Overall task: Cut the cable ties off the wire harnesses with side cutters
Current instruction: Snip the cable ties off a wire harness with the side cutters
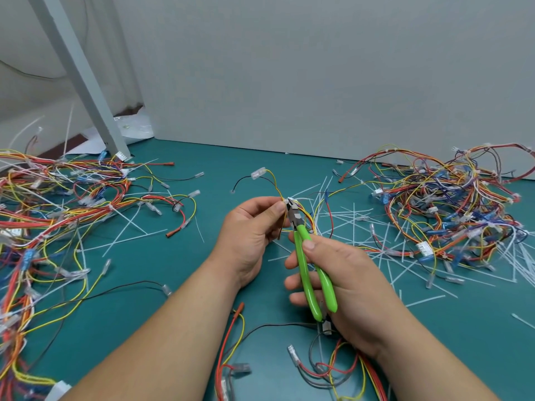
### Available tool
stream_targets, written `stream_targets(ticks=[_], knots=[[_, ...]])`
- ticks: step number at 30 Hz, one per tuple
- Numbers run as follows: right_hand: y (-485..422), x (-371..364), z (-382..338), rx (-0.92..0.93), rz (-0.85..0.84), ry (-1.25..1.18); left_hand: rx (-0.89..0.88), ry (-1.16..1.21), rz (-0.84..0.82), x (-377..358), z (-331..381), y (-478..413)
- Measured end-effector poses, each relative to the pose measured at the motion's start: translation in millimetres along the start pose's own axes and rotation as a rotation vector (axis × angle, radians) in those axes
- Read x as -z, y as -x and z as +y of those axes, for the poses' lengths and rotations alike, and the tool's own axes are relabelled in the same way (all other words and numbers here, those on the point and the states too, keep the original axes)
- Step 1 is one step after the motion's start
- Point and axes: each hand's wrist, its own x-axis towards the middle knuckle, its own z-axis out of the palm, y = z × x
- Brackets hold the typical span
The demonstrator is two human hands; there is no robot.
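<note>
My right hand (344, 282) grips the green-handled side cutters (314, 273), thumb on the upper handle and fingers curled round the lower one. The steel jaws (293, 211) point up and left and sit at a white cable tie (289, 201) on a small wire harness (307, 218) of yellow, red and black wires. My left hand (252, 233) pinches that harness just left of the tie, between thumb and fingers. A clear connector (258, 172) on a yellow wire arcs up behind the hand.
A green mat (179, 256) covers the table. Tangled harness piles lie at left (58, 204) and right (451, 209). Cut white ties (356, 227) litter the middle right. Loose wires (327, 369) lie near my right wrist. A grey post (86, 82) stands back left before a grey wall.
</note>
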Motion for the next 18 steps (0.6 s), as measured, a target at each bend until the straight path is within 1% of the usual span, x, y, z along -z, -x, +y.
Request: stream_targets(ticks=[7, 18], knots=[[-1.7, 0.2, 1.8, 0.019, -0.012, 0.022, -0.001, -0.043, 0.015, -0.8, -0.8, -0.3], [-3.6, 1.9, 7.7, 0.068, -0.032, 0.072, 0.018, -0.033, 0.002, 0.0, -0.2, 0.1]])
